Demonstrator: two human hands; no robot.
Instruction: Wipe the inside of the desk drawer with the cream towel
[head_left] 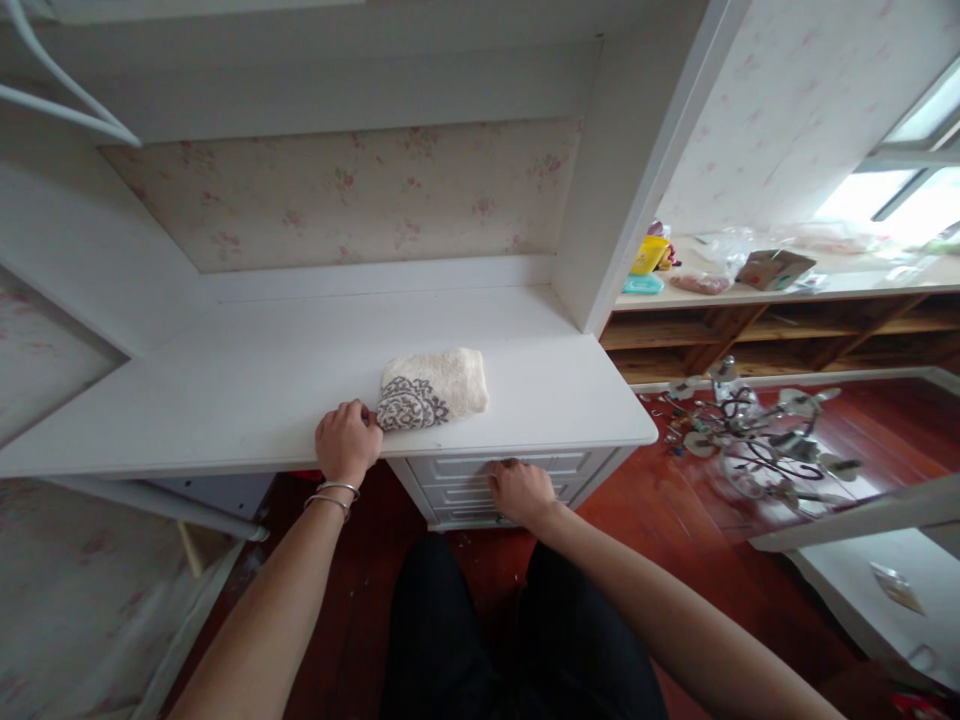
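Watching through the head camera, I find the left hand (349,440) curled at the front edge of the white surface (262,380), knuckles up, with two bracelets (337,486) at the wrist. Just beyond it and to its right lies the folded cream towel (450,380), flat on the surface, the dark scroll pattern at the end nearest that hand. The towel's near-left corner meets the curled fingers or stops just beside them; I cannot tell whether they pinch it, clasp the edge or merely rest there.

The right hand (521,490) is lower, under the edge, with bent fingers against the top drawer (450,468). They may be hooked on a handle, but the hand hides that spot – I cannot tell what they grasp.

The relation I mind most is this: the towel's long axis runs roughly left to right, away from the left hand, which is clearly the nearer. From the right hand it lies forward and leftward – above the drawer front, apart from those fingers. Well off to the right, a chandelier (787,443) sits on the red floor (630,500).
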